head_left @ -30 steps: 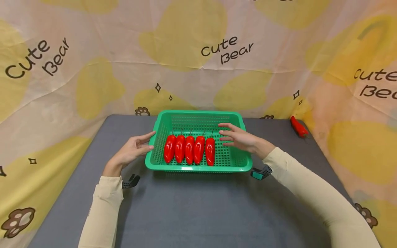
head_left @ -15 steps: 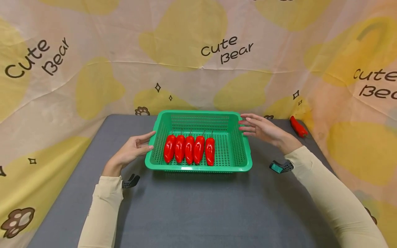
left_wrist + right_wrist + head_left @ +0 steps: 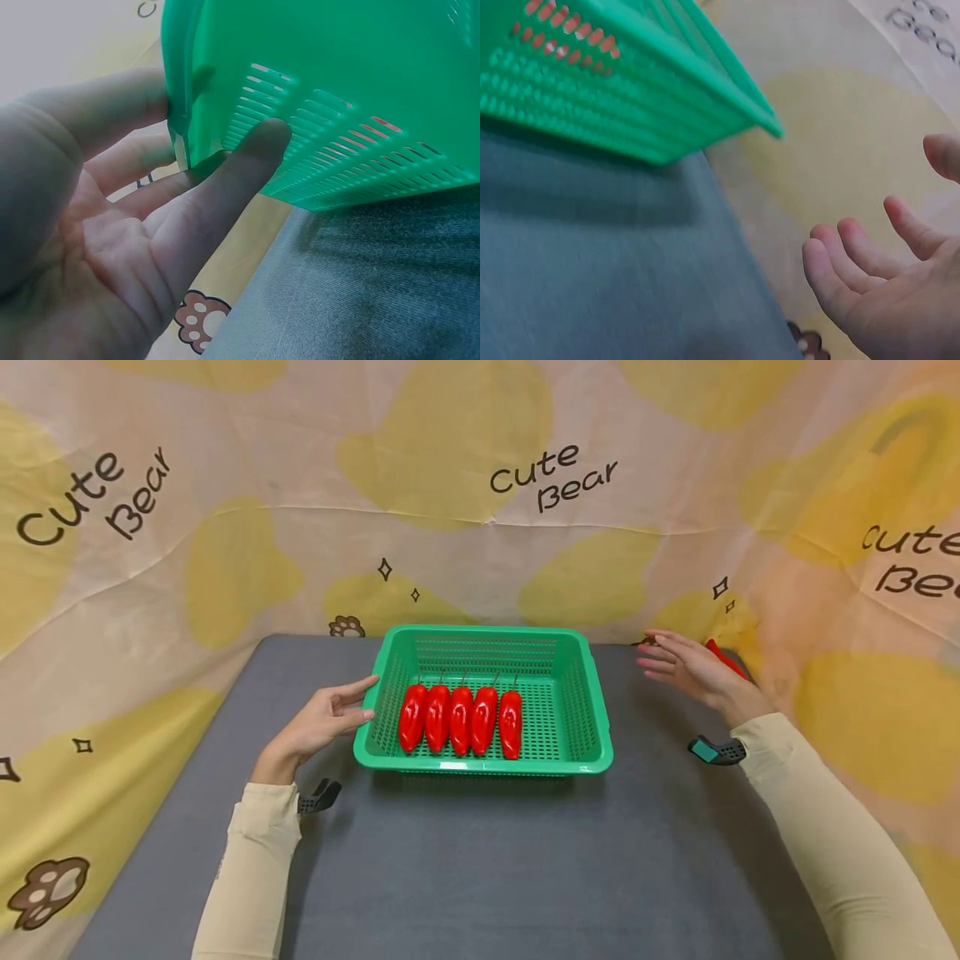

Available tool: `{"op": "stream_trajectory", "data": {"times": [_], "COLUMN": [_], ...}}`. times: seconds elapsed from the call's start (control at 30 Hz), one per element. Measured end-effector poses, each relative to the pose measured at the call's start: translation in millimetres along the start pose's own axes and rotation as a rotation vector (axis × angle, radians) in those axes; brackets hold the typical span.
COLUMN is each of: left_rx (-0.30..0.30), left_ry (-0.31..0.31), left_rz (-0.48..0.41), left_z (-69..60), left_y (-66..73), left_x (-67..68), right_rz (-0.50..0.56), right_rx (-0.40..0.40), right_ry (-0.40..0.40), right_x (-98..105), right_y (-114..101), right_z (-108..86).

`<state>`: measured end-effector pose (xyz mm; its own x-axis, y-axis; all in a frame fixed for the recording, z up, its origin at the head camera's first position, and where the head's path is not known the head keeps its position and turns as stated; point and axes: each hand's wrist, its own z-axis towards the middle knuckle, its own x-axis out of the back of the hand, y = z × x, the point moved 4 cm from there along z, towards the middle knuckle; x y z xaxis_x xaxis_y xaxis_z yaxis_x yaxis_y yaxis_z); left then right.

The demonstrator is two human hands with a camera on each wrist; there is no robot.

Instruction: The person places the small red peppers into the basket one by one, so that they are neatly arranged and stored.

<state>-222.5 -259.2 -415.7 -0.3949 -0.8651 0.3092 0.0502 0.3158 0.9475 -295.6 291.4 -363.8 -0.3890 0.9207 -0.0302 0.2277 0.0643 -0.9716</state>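
A green plastic basket point(image 3: 483, 767) with slotted walls stands at the back of the table. Inside it, several glossy red peppers point(image 3: 461, 720) lie side by side, stems pointing away from me, in the left and middle part. My left hand point(image 3: 318, 725) holds the basket's left rim; in the left wrist view a finger point(image 3: 225, 187) lies along the outer wall point(image 3: 315, 127). To the right of the basket, my right hand point(image 3: 701, 675) is in the air with fingers extended, holding nothing. Just beyond it another red pepper point(image 3: 725, 658) lies in the back right corner, partly hidden by that hand.
The grey tabletop point(image 3: 480, 868) stretches in front of the basket. A printed cloth point(image 3: 480, 560) with yellow patches and lettering hangs close behind the table and along both sides.
My right hand has left the space over the basket and moved right, near the pepper in the corner, now partly covering it. The left hand and basket have stayed put.
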Motion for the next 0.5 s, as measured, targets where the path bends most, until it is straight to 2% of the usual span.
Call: {"op": "stream_trajectory", "data": {"times": [0.23, 0.4, 0.5], "left_rx": [-0.001, 0.013, 0.012], "left_ry": [-0.002, 0.006, 0.005], "left_rz": [0.006, 0.004, 0.005], "left_z": [0.5, 1.4, 2.5], "left_y": [-1.8, -2.9, -3.0], "left_x": [-0.6, 0.4, 0.8], "right_rz": [0.129, 0.218, 0.222], "right_rx": [-0.067, -0.079, -0.072], "right_ry": [0.058, 0.059, 0.07], "right_x": [28, 45, 56], "right_y": [11, 16, 16], "right_z": [2.4, 3.4, 2.2]}}
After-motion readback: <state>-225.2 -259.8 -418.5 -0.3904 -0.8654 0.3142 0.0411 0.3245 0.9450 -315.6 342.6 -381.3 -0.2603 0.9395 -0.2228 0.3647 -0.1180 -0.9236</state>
